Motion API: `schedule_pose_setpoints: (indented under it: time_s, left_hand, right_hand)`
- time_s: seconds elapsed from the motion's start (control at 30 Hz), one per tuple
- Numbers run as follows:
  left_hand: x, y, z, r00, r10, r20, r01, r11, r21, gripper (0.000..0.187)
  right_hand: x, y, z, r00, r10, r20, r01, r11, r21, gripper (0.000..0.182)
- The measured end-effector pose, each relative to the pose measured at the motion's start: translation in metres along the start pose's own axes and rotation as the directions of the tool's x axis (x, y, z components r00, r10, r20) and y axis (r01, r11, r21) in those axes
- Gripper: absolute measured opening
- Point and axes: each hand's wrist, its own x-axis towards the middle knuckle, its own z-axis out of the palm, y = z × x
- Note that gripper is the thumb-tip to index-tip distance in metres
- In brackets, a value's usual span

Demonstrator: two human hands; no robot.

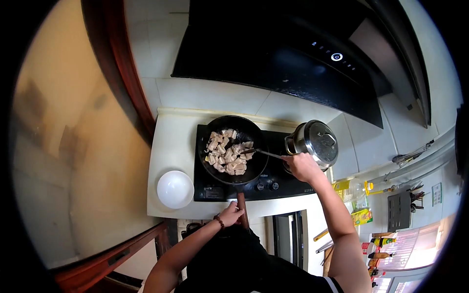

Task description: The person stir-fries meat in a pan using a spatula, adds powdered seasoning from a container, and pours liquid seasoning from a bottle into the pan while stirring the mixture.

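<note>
A black frying pan point(210, 168) rests on the left part of the black cooktop point(202, 190), with pale pieces of meat point(227, 155) in it. My right hand point(304, 167) is closed on the handle of a dark spatula point(267, 154), whose blade lies among the meat. Beside the pan's brown wooden handle point(243, 207) is my left hand point(230, 215), with a beaded bracelet at the wrist. Its fingers are at the handle's left side, partly hidden, and I cannot make out whether they grip it.
An empty white bowl point(175, 189) stands on the counter left of the cooktop. A lidded steel pot point(320, 142) stands on the right, close to my right hand. The black range hood point(273, 53) hangs above. Farther right are an oil bottle point(348, 189) and several seasoning bottles.
</note>
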Motion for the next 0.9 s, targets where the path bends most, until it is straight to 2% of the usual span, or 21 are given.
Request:
schedule_pose_setpoints:
  time_s: [0.07,0.17,0.27,0.37,0.4,0.43,0.47,0.53,0.6,0.67,0.7,0.73,0.8,0.83,0.9]
  left_hand:
    - [0.006,-0.010,-0.002,0.999,0.053,0.005,-0.053,0.999,0.002,0.036]
    - [-0.009,0.014,0.001,1.000,0.006,-0.020,-0.004,0.995,0.095,0.035]
    - [-0.017,0.018,0.005,0.999,-0.004,-0.050,0.006,0.999,0.045,0.036]
    - [-0.019,0.017,0.008,0.997,-0.009,-0.083,0.013,0.999,0.053,0.037]
    - [-0.015,0.012,0.008,0.996,-0.007,-0.089,0.012,0.999,0.051,0.037]
    - [-0.011,0.002,0.006,0.996,-0.008,-0.084,0.010,1.000,0.023,0.038]
    - [-0.006,-0.005,0.005,0.997,-0.003,-0.082,0.002,1.000,-0.005,0.039]
    - [-0.009,-0.002,0.008,0.993,0.019,-0.114,-0.018,1.000,0.010,0.035]
    - [-0.010,0.000,0.011,0.989,0.032,-0.146,-0.030,0.999,0.022,0.032]
    - [-0.011,-0.004,0.015,0.982,0.048,-0.181,-0.045,0.999,0.020,0.031]
    - [-0.016,0.006,0.018,0.983,0.003,-0.183,-0.003,1.000,-0.004,0.031]
    - [-0.018,0.009,0.019,0.981,0.002,-0.193,-0.003,1.000,-0.004,0.031]
    - [-0.022,0.012,0.021,0.980,-0.039,-0.193,0.035,0.999,-0.022,0.032]
    - [-0.022,0.012,0.021,0.979,-0.042,-0.202,0.037,0.999,-0.026,0.032]
    - [-0.026,0.009,0.023,0.981,0.004,-0.194,-0.020,0.996,-0.082,0.030]
  right_hand:
    - [0.013,-0.005,0.000,0.999,0.012,-0.038,-0.014,0.998,-0.056,0.043]
    - [0.058,-0.018,0.007,0.989,-0.046,-0.137,0.043,0.999,-0.025,0.046]
    - [0.118,-0.036,0.020,0.998,-0.049,-0.039,0.046,0.995,-0.085,0.023]
    - [0.144,-0.048,0.033,0.991,-0.131,-0.043,0.128,0.990,-0.059,0.021]
    - [0.148,-0.041,0.043,0.980,-0.198,0.015,0.199,0.978,-0.057,0.023]
    - [0.147,-0.037,0.044,0.962,-0.265,0.073,0.269,0.962,-0.052,0.025]
    - [0.141,-0.027,0.041,0.959,-0.275,0.070,0.279,0.959,-0.055,0.025]
    - [0.109,-0.012,0.017,0.952,-0.280,0.125,0.285,0.958,-0.021,0.037]
    - [0.075,0.001,-0.011,0.932,-0.326,0.156,0.340,0.938,-0.067,0.049]
    - [0.046,0.016,-0.012,0.918,-0.350,0.188,0.375,0.920,-0.113,0.056]
    - [0.028,0.016,-0.019,0.918,-0.377,0.121,0.391,0.911,-0.134,0.055]
    - [0.017,0.020,-0.022,0.917,-0.382,0.119,0.397,0.906,-0.145,0.054]
    - [0.001,0.028,-0.033,0.933,-0.297,0.205,0.334,0.926,-0.176,0.044]
    - [-0.006,0.031,-0.038,0.930,-0.306,0.204,0.342,0.924,-0.172,0.044]
    - [-0.017,0.035,-0.041,0.934,-0.234,0.270,0.296,0.931,-0.215,0.028]
